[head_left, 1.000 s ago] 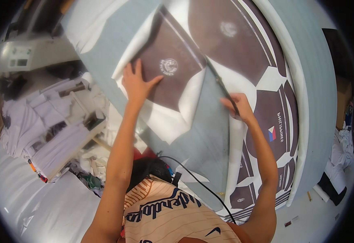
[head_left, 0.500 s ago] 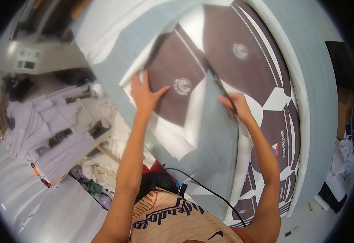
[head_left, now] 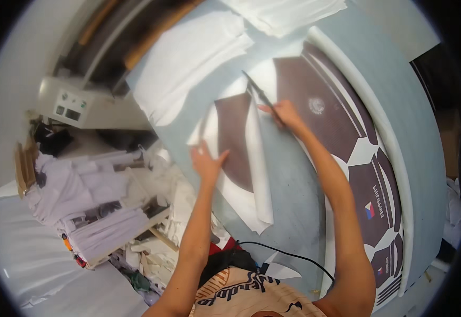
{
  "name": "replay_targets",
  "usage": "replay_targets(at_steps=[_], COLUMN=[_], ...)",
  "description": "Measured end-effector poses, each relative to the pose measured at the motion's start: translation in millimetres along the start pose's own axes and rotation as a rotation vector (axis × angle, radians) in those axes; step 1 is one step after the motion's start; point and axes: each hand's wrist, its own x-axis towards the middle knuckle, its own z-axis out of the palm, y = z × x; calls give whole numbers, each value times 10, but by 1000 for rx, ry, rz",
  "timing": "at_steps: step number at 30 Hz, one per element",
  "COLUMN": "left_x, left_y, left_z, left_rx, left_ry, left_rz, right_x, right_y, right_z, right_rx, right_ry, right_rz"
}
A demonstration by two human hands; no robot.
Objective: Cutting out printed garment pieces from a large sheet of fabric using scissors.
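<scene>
My left hand (head_left: 207, 162) lies with fingers spread on the lower left edge of a loose sheet piece (head_left: 234, 140), brown inside a white border. Its right side is curled or folded over in a white strip. My right hand (head_left: 287, 115) is closed round long dark scissors (head_left: 262, 95), whose tips point up and to the left. The blades are at the top of the loose piece, by its white margin. To the right spreads a large printed sheet (head_left: 315, 79), brown panels on white, with a round emblem, stripes and small flags.
A white roll edge (head_left: 360, 92) borders the printed sheet on the grey-blue table (head_left: 294, 185). White sheets (head_left: 193, 58) lie at the far side. Stacked white cloth (head_left: 98, 179) and scraps fill the left. A black cord (head_left: 288, 252) crosses near my body.
My right hand and the scissors have moved up and left along the loose piece. Its right side now curls over, hiding the emblem seen before. The whole view has shifted.
</scene>
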Motion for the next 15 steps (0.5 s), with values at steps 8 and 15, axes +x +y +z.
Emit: replay_targets(at_steps=[8, 15], left_x=[-334, -1112], left_y=[-527, -674], left_z=[-220, -716], left_rx=[-414, -948], left_ry=[33, 5], left_rz=[-341, -25], right_x=[-1811, -4507], right_y=[-57, 680], right_z=[781, 1348], right_rx=[298, 324], right_ry=[257, 592], right_rz=[-113, 91])
